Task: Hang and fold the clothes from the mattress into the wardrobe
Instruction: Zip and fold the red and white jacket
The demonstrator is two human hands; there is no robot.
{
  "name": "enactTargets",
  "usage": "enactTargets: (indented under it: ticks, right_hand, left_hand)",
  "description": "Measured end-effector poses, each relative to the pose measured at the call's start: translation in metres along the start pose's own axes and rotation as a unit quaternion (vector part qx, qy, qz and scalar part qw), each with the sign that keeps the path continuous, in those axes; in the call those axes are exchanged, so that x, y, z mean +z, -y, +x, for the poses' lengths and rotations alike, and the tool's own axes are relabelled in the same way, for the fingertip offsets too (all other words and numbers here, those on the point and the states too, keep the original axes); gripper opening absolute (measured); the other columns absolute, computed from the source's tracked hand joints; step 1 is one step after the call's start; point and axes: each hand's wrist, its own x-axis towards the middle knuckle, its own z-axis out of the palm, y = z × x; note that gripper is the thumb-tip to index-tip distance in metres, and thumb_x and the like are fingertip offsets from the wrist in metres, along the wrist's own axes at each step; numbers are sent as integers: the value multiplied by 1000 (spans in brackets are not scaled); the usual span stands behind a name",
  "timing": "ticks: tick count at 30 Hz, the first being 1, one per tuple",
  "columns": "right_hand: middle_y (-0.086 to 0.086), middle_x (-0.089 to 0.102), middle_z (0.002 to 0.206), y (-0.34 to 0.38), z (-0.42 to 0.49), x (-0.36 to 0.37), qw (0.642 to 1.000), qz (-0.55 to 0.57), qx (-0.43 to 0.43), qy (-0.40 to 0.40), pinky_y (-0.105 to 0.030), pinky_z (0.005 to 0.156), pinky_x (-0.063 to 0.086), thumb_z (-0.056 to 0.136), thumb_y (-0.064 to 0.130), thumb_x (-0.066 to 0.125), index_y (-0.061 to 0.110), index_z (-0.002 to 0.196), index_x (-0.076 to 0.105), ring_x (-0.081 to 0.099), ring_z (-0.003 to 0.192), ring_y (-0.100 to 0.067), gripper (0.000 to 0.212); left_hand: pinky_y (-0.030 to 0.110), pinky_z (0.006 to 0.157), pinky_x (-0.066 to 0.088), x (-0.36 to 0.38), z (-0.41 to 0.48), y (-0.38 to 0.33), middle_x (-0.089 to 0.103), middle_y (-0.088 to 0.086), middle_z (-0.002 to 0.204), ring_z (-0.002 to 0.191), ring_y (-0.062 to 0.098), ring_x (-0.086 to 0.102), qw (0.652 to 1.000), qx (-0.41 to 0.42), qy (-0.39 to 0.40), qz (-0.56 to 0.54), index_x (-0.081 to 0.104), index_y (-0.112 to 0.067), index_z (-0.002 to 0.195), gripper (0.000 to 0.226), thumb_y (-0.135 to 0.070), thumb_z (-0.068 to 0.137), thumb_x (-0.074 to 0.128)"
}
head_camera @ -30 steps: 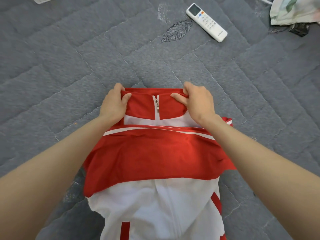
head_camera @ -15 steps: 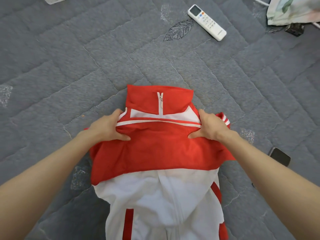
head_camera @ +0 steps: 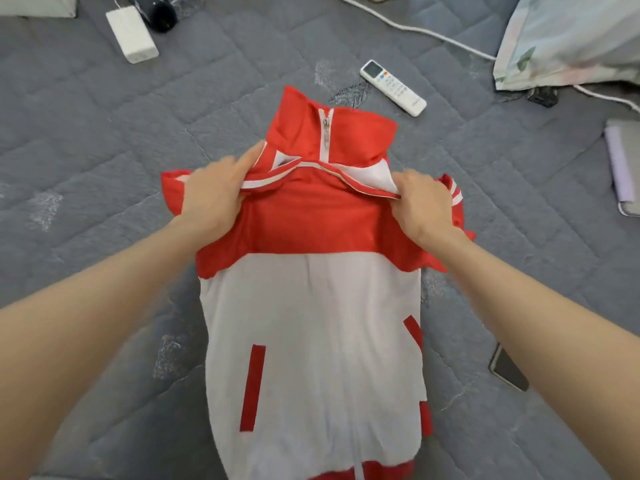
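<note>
- The red-and-white jacket (head_camera: 311,323) lies front-up on the grey mattress (head_camera: 104,150), hem nearest the person.
- Left hand (head_camera: 211,195) and right hand (head_camera: 422,202) each pinch its shoulder fold, fingers curled into cloth.
- An uneven lift, I'd guess, spills the bunched sleeves.
- Beyond the collar, the remote (head_camera: 393,87) lies close; a forward fold might catch it.

Jacket (head_camera: 311,341) hem cut off; phone (head_camera: 506,370) half hidden.
</note>
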Motion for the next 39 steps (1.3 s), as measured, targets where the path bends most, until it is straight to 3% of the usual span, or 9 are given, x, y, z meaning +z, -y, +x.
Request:
enactTargets:
  ticks: [5,12,16,18,24,27,32,36,39]
  right_hand:
    - [-21,55,91,-8,-22,2,998,22,-2,-60,-41,65,26,81,0,50,2,93,61,54,87,-41,17]
    - [-9,50,89,-17,-124,49,994,13,-50,98,-34,67,19,81,9,53,29,142,46,51,87,-34,64]
    - [-2,47,99,-11,-165,74,971,-23,-54,231,-39,79,35,89,19,47,45,149,21,51,100,-28,70]
    - [-1,37,104,-7,-175,79,962,22,-23,271,-46,88,38,91,21,48,54,147,8,44,102,-27,77]
    - [-4,23,145,-2,-182,76,962,55,-118,242,-42,88,40,76,13,61,48,141,35,29,121,-29,78]
    - [1,22,151,-2,-190,74,956,16,-121,267,-48,99,34,80,11,59,41,125,56,28,124,-30,54]
    - [1,33,149,6,-182,65,939,32,-10,342,-51,103,40,83,2,58,24,112,69,43,123,-33,38]
    - [-4,61,125,25,-162,50,953,110,57,277,-33,90,48,86,9,49,24,108,70,57,113,-27,34]
    - [-3,54,132,32,-148,42,981,118,26,154,-36,89,43,85,8,49,25,126,58,48,120,-26,46]
  left_hand:
    - [48,69,31,-1,-15,-5,48,26,95,85,43,48,997,40,-61,27,31,-18,149,70,6,85,47]
    - [42,58,43,54,-127,1,54,17,82,72,34,56,985,153,6,73,53,-14,136,71,13,71,55]
    - [33,72,36,86,-172,-9,42,2,119,114,21,46,947,157,202,193,-31,-42,140,104,0,84,47]
    - [36,78,38,91,-183,-14,39,4,121,118,23,41,947,160,211,181,-37,-45,135,106,-2,85,46]
    - [46,103,41,85,-191,-17,47,10,143,130,35,45,938,271,177,120,49,-33,139,88,6,61,63]
    - [29,110,27,87,-194,-15,39,-10,149,141,15,28,929,239,276,65,51,-29,133,61,-2,78,45]
    - [29,82,42,80,-189,-25,69,-5,95,96,21,62,966,110,228,-58,60,-20,101,25,-8,86,44]
    - [35,87,47,72,-176,-35,63,-4,116,107,19,57,975,13,132,-177,56,-17,120,33,-7,92,45]
    - [42,97,43,68,-153,-40,47,4,138,124,23,43,983,20,65,-170,45,-15,138,44,-7,94,47]
